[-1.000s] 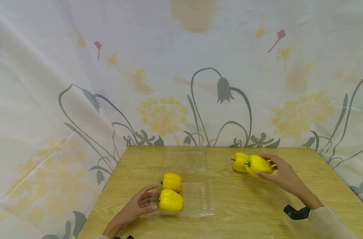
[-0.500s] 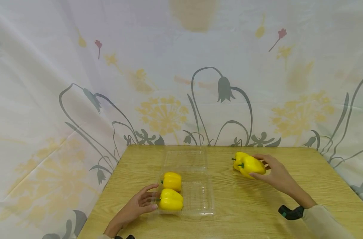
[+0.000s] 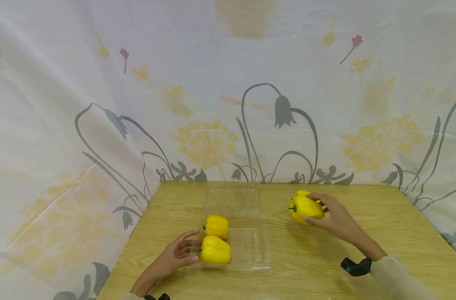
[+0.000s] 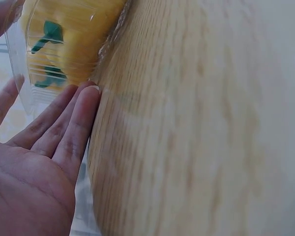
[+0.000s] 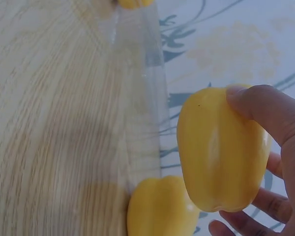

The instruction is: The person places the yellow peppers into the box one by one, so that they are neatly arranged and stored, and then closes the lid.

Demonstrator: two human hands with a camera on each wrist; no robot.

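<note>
My right hand (image 3: 336,220) grips a yellow bell pepper (image 3: 307,209) with a green stem, thumb on one side and fingers on the other. In the right wrist view this pepper is above the table. Another yellow bell pepper (image 5: 160,211) sits on the wood just behind it, mostly hidden in the head view. Two yellow bell peppers, one nearer (image 3: 216,250) and one farther (image 3: 217,227), lie in the left half of a clear plastic clamshell box (image 3: 267,250). Beside the box's left wall is my left hand (image 3: 172,259), its fingers extended against the plastic in the left wrist view.
The box's transparent lid (image 3: 233,200) lies folded back toward the rear of the wooden table (image 3: 299,266). A flower-printed cloth (image 3: 213,83) hangs behind and at the left of the table. Each wrist wears a black device (image 3: 356,266).
My right hand has moved left with the held bell pepper, which now covers most of the pepper behind it. The left hand and the boxed peppers stay where they were.
</note>
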